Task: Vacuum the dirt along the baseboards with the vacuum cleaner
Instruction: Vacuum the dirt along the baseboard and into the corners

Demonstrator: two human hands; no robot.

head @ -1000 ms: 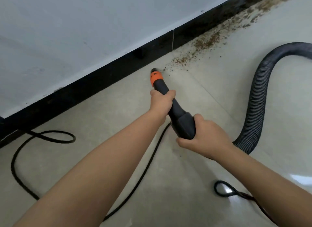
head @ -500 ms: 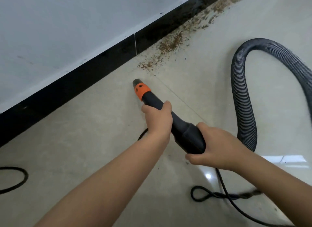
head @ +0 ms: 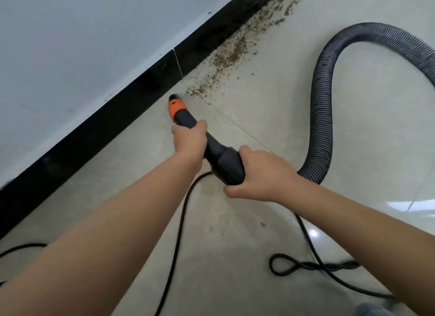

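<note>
I hold a black vacuum nozzle [head: 219, 155] with an orange collar [head: 176, 106] near its tip. My left hand [head: 189, 139] grips the narrow front part just behind the collar. My right hand [head: 261, 174] grips the thick rear end where the ribbed hose [head: 322, 118] joins. The tip points at the black baseboard [head: 131, 104] and sits close to it on the floor. Brown dirt [head: 226, 59] lies along the baseboard, starting just right of the tip and running up to the top edge.
A white wall [head: 82, 45] rises above the baseboard. The hose loops across the pale tiled floor at right. A thin black power cord [head: 179, 231] runs under my arms, with a knotted loop [head: 292, 265] at lower right and another bend at lower left [head: 21, 247].
The view has shifted, and the nozzle tip now sits nearer the baseboard and the edge of the dirt. Both hands keep the same grip. The hose loop has swung slightly.
</note>
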